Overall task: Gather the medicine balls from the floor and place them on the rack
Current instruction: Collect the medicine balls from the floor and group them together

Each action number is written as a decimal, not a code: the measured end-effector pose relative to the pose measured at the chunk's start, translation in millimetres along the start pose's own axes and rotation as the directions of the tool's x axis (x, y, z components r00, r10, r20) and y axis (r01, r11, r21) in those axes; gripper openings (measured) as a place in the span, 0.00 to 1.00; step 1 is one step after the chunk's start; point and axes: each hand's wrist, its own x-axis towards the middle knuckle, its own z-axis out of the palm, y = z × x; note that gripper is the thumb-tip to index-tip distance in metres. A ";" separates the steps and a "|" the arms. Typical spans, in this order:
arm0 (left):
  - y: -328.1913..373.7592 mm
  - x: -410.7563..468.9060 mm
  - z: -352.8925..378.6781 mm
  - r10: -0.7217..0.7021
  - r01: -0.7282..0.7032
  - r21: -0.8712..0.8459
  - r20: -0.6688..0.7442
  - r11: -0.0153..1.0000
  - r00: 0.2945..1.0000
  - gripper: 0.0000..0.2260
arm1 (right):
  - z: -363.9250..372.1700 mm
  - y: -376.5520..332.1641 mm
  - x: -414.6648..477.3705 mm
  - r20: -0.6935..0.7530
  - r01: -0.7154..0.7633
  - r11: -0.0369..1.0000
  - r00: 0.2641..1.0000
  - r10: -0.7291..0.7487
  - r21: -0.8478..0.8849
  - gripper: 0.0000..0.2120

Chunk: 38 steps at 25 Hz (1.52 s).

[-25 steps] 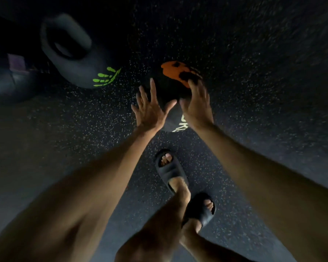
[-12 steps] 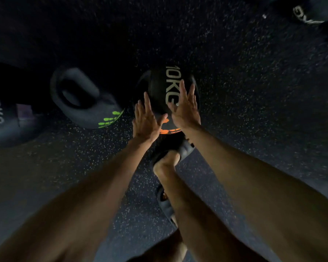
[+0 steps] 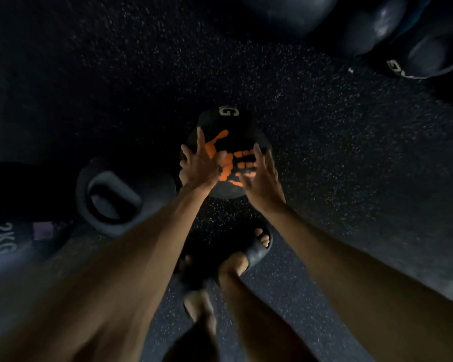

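A black medicine ball (image 3: 233, 131) with an orange handprint (image 3: 237, 163) printed on it sits on the speckled rubber floor (image 3: 351, 178), directly between a person's two bare hands. The left grip (image 3: 200, 165) is at the ball's left side and the right grip (image 3: 263, 178) reaches over its right side. Both are released, with fingers straight and spread, grasping nothing. The view is dim and blurred, so it is unclear whether the palms press the ball or stop just short of it.

The ball looks dense and heavy, with a firm rubber shell. It is round enough to roll and too wide for one hand. The safest hold is probably both palms on opposite sides, low under its widest part, so the weight sits in the hands and does not slip.

Just left of the left grip lies a handled medicine ball (image 3: 110, 197), and further left is a 2KG ball (image 3: 8, 244). Well beyond the right grip, up and to the right, are more dark balls (image 3: 429, 53), one with pale lettering. Below both grips, nearer the person, are feet in black slide sandals (image 3: 256, 248). No rack is in view.
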 end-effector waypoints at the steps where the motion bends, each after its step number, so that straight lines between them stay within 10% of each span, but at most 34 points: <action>1: 9.4 9.3 -7.5 -0.026 0.026 -0.021 -0.018 0.999 0.999 0.35 | 1.3 3.9 -3.4 0.037 0.011 1.000 0.999 -0.011 0.001 0.40; 9: 21.5 94.9 -69.3 0.004 -0.029 -0.112 -0.219 0.993 0.976 0.25 | -6.2 -66.2 93.0 -0.005 0.130 0.990 0.991 -0.130 0.056 0.42; 17: 1.9 92.5 -82.8 0.077 -0.082 -0.056 -0.088 0.995 0.993 0.43 | -39.4 -202.6 223.6 0.211 0.029 0.984 0.977 0.008 -0.174 0.32; 24: 4.9 175.4 -155.8 -0.047 0.045 -0.026 -0.103 0.999 0.994 0.37 | -56.3 -233.5 275.8 0.238 0.243 0.969 0.944 -0.228 -0.036 0.28; 32: 80.5 287.3 -236.1 -0.382 0.320 -0.361 -0.113 0.876 0.917 0.24 | -75.0 -229.0 284.6 0.217 0.443 0.829 0.895 -0.389 -0.341 0.47; 38: 87.1 286.1 -233.3 -0.124 0.035 -0.376 -0.216 0.926 0.968 0.34 | -112.2 -292.3 376.0 0.359 0.328 0.889 0.910 -0.207 -0.320 0.44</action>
